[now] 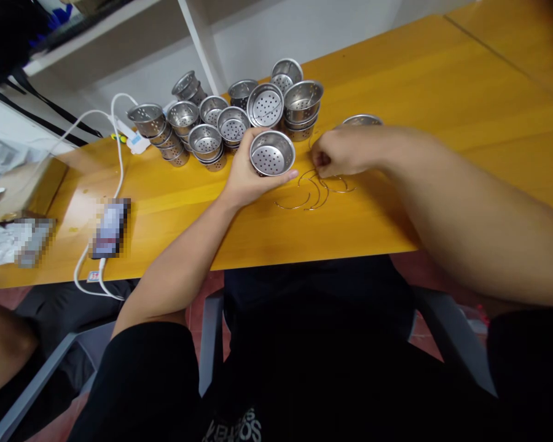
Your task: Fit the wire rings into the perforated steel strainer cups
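My left hand (pixel 245 178) is wrapped round a small perforated steel cup (pixel 271 152), held just above the yellow table (pixel 442 110). My right hand (pixel 343 153) is closed in a pinch over a heap of thin curved wire handles (pixel 316 189) lying on the table, fingertips touching them. What sits between the fingertips is too small to make out. Another steel cup (pixel 362 120) peeks out behind my right hand.
Several stacks of matching perforated cups (pixel 233 120) crowd the table's far side. A white power strip (pixel 131 138) with cables lies at the left, with a phone (pixel 110 227) and papers (pixel 0 242) nearer the edge. Another person's arm (pixel 0 344) shows at lower left.
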`<state>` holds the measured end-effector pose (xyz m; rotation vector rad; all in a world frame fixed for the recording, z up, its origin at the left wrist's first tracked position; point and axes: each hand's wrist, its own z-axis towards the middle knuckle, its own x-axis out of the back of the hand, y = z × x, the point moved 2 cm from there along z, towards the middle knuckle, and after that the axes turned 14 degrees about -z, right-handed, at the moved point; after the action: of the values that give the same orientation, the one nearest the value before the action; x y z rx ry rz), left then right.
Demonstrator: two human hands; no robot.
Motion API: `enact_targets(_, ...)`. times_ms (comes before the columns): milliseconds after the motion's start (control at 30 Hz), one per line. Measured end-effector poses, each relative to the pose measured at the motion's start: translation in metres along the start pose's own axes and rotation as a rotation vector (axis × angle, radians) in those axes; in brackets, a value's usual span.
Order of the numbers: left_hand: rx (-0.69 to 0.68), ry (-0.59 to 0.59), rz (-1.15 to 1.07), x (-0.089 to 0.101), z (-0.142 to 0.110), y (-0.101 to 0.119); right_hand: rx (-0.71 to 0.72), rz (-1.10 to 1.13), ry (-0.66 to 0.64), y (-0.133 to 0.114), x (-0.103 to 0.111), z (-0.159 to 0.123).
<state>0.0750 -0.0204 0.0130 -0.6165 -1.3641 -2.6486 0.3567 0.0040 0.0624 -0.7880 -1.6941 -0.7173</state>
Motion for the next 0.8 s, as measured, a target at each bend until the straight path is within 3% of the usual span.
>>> enact_targets(167, 0.038, -0.072, -0.066, -0.002, -0.003, 0.009, -0.035, 0.037, -0.017, -0.003, -0.009, 0.010)
enact_targets(300, 0.037, -0.043, -0.048, -0.001, -0.002, 0.008, -0.114, 0.035, -0.042, -0.014, -0.001, 0.011)
enact_targets(433, -0.002, -0.014, -0.006, 0.003, -0.001, 0.000, -0.067, -0.091, -0.089, -0.022, 0.008, 0.004)
enact_targets(633, -0.041, -0.021, -0.048, 0.006, -0.002, -0.005, -0.028, -0.045, 0.004, -0.017, 0.013, -0.007)
enact_targets(800, -0.051, -0.018, -0.043, 0.007, -0.001, -0.004, -0.028, 0.120, 0.103, 0.006, 0.012, -0.018)
